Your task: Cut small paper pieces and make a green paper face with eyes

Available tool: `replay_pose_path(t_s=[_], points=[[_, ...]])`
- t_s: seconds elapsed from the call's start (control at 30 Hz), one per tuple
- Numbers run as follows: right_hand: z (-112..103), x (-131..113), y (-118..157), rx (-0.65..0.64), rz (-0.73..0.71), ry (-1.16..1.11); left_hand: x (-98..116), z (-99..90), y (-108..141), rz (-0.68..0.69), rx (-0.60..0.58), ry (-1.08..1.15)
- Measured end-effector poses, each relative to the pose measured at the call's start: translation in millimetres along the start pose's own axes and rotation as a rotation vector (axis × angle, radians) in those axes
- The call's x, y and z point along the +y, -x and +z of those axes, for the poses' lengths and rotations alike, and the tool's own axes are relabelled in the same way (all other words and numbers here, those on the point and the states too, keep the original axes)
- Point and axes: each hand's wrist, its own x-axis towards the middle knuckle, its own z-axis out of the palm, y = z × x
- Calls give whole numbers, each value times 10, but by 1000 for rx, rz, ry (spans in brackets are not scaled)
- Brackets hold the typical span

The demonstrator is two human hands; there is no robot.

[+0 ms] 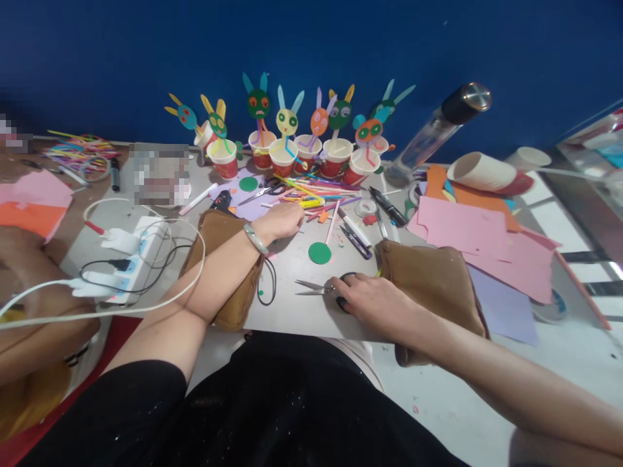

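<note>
My right hand [365, 298] lies over the black handles of a pair of scissors [311, 289], closed on them. The blades are a little apart and point left above the table. My left hand [281, 222], with a bracelet at its wrist, is closed at the near edge of a pile of coloured straws [321, 189]; what its fingers hold, if anything, is hidden. Between the hands lies a green paper circle [320, 253], with a pale pink strip [333, 222] at its upper edge. A utility knife [356, 242] rests to the right of the circle.
Several paper cups [283, 157] with paper rabbit figures stand along the blue wall. A tall bottle [423, 139] leans in view behind them. Brown pouches [428, 275] flank my hands. Pink paper [487, 240] lies right; a power strip [141, 259] with cables and another person's arm are left.
</note>
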Motion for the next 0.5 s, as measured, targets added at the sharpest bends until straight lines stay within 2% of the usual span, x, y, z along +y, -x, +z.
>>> replay_pose_path(t_s=[0.2, 0.27, 0.4, 0.5], points=[[34, -4, 23, 38, -21, -3, 31, -33, -10, -24, -3, 74], [33, -3, 31, 49, -23, -4, 50, -60, -20, -37, -10, 208], [22, 19, 38, 64, -5, -7, 91, -111, -23, -65, -48, 613], [24, 43, 29, 51, 2, -22, 91, -130, -19, -62, -34, 797]])
